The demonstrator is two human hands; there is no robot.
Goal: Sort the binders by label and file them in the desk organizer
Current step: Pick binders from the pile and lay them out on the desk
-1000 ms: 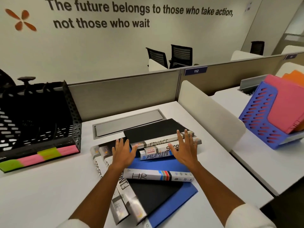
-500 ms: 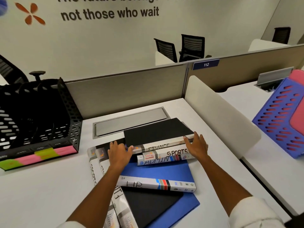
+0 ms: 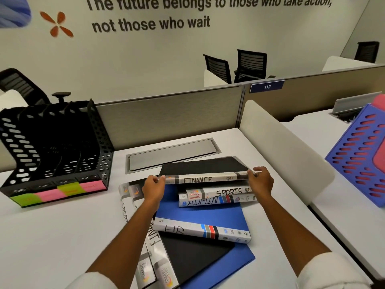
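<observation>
A black binder labelled FINANCE [image 3: 204, 167] is raised off the pile, its spine toward me. My left hand [image 3: 153, 189] grips the spine's left end and my right hand [image 3: 260, 181] grips its right end. Beneath it lie the SPORTS binder [image 3: 227, 192] and the ADMIN binder [image 3: 208, 202]. Nearer me a blue HR binder [image 3: 200, 220] rests on a black binder [image 3: 193, 257] and a blue one [image 3: 233, 265]. More binders [image 3: 127, 205] lie under my left forearm. The black desk organizer [image 3: 54, 151] stands at the left with green and pink slot labels [image 3: 58, 191].
A grey cable hatch [image 3: 173, 155] is set into the white desk [image 3: 52, 236] behind the pile. A white divider panel [image 3: 285, 155] borders the desk on the right. Beyond it a blue file rack [image 3: 358, 163] with pink folders stands on the neighbouring desk.
Both hands went from hovering over the pile to gripping the ends of the FINANCE binder. The binder has lifted slightly off the SPORTS binder.
</observation>
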